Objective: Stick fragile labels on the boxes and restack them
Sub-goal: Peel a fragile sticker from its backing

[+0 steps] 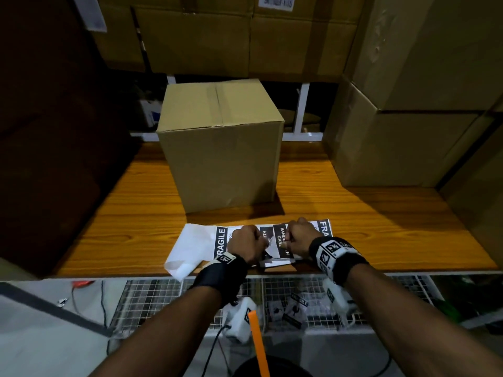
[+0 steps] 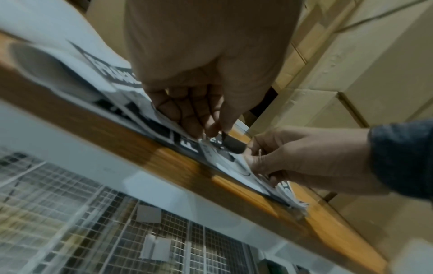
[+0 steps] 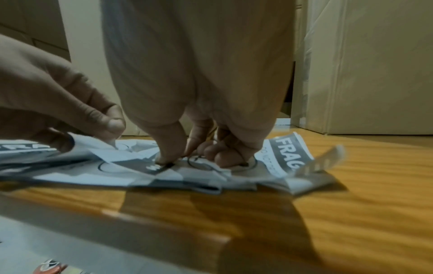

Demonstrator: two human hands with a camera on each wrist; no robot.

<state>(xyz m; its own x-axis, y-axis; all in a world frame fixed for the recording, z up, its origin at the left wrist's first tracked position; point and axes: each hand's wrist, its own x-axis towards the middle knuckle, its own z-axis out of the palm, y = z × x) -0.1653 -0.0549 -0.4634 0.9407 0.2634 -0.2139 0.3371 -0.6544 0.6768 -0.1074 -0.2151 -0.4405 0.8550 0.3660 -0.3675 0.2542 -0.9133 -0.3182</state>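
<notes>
Left grip (image 1: 249,244): I pinch the label strip (image 1: 221,240) on the counter (image 1: 381,229).
Right grip (image 1: 299,238): pinches the strip's other part, just beside.
Strip axis: crosswise, running between both grips.
Box (image 1: 221,148): straight ahead, beyond both grips, about equally near.

We find a storeroom or packing area. Sealed cartons (image 1: 245,36) are stacked high behind and to the right (image 1: 402,137) of a wooden desk (image 1: 353,229); one taped box (image 1: 220,148) stands on it beside printed labels (image 1: 221,239). A wire-mesh rack (image 1: 152,297) sits below the desk edge.
</notes>
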